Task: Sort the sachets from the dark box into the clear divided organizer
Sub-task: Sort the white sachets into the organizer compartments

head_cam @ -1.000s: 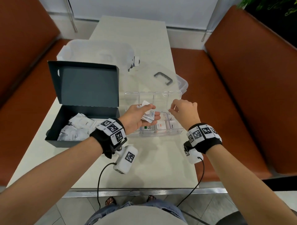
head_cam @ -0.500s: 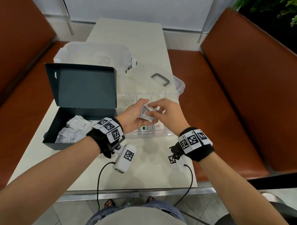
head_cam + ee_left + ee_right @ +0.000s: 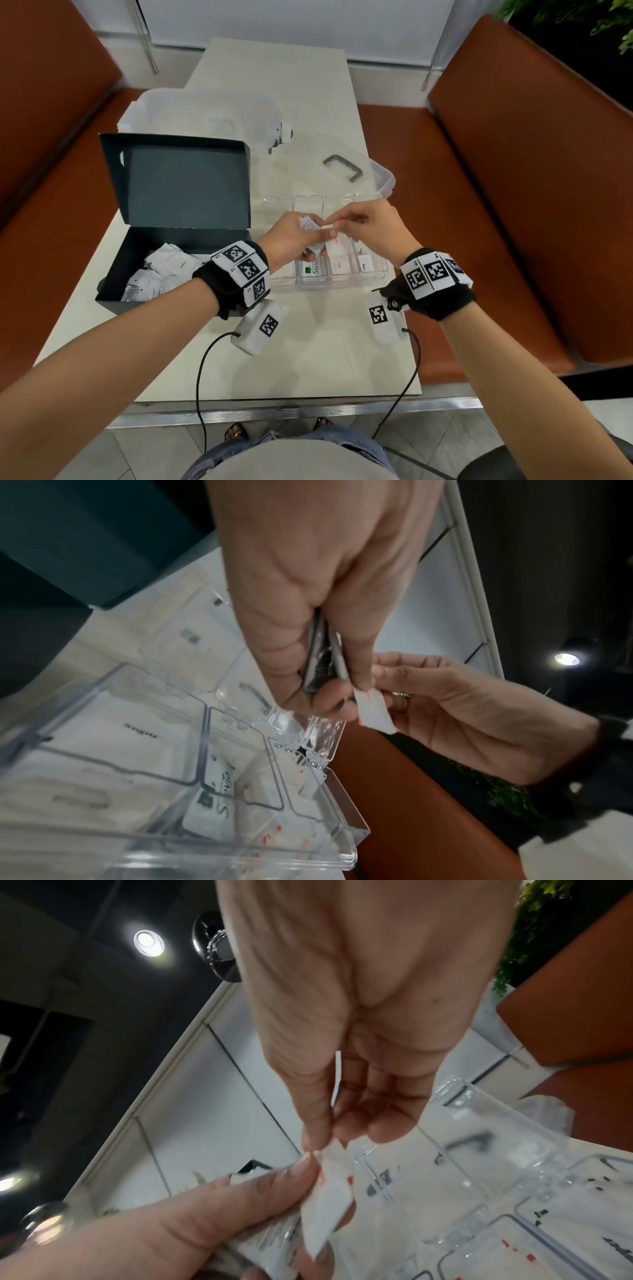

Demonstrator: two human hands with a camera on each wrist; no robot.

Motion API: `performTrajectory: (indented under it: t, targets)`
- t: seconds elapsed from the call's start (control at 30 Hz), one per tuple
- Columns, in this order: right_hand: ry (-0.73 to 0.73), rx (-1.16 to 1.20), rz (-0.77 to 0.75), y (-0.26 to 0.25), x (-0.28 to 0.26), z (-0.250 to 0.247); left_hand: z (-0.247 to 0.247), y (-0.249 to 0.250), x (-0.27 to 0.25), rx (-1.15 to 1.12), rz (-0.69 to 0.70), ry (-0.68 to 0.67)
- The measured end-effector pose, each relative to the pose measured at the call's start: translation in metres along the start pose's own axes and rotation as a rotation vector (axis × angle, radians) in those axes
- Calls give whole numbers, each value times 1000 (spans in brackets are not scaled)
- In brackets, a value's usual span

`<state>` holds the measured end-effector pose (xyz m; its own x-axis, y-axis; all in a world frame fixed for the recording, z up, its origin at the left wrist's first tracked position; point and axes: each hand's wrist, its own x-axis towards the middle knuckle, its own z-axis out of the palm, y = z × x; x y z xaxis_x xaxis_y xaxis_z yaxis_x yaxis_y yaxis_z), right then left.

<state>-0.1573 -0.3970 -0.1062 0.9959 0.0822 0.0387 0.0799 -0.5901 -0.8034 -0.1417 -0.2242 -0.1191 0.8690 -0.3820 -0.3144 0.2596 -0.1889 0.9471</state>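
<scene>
1. Head view: left hand point(image 3: 291, 236) sits over the clear plastic divided organizer point(image 3: 310, 204) w/ fingers curled round a small fan of white paper sachets point(image 3: 317, 245). Likely a holding stock, so each pick needn't go back to the box.
2. Right hand point(image 3: 370, 228), at 3 o'clock of the left, pinches one thin white sachet w/ red print point(image 3: 328, 226) by its edge between thumb & fingertips point(image 3: 316, 1139); the sachet's other end is by the left fingers, so I judge it's being drawn from the fan. Not released.
3. Both hands hover right above the compartments. Looks deliberate: short drop once the type is read.
4. Near row of the organizer already holds sorted packs: a green-logo "Stevia" sachet point(image 3: 317, 270) in one cell, red-print ones point(image 3: 339, 267) in the cell at its 3 o'clock. Far row looks empty.
5. Matte dark cardboard box w/ its lid hinged up point(image 3: 178, 192) lies at 9 o'clock of the organizer; more loose white sachets point(image 3: 164, 270) remain inside, so sorting is only part done.
6. Next, as I judge: the red-print sachet belongs w/ its matches.
</scene>
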Motion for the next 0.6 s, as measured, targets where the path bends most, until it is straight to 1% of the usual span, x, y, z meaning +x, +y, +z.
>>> performTrajectory:
  t: [0.1,0.13,0.23,0.33,0.47,0.5,0.6]
  targets:
    - [89,44,106,16,3,-4,-3,-1,1,-27,-9,49]
    - [88,33,152,22,4,-4,-5,-2,0,-40,-14,63]
    - [-8,-75,236,39,2,5,-9,-5,-2,-70,-39,95]
    - [-14,-121,258,49,2,14,-11,-7,-5,-89,-56,101]
    - [94,-110,272,55,4,18,-12,-10,-9,-113,-74,104]
    - [99,-106,278,55,4,18,-12,-10,-9,-120,-76,103]
    - [18,-123,290,55,3,21,-11,-10,-11,-145,-81,98]
